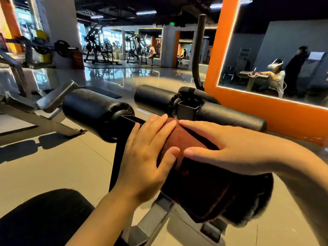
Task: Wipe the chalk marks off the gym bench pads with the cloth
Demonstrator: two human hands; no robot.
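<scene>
Cloth (179,139) draped over roller pad (230,197), flat under left hand (147,157) and right hand (229,150), both grips spread

Glossy tiled floor (58,162); orange-framed mirror (276,55); distant gym machines (99,48).

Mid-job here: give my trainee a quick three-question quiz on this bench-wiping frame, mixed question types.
1. True or false: both hands lie on the brown cloth.
2. The cloth is draped over: A) a roller pad, B) the floor, C) the mirror.
3. Fill in: the fingers of the left hand and right hand are ____, not clenched.

Key: 1 true. 2 A, the nearest roller pad; other roller pads, such as the left one, are bare. 3 straight.
</scene>
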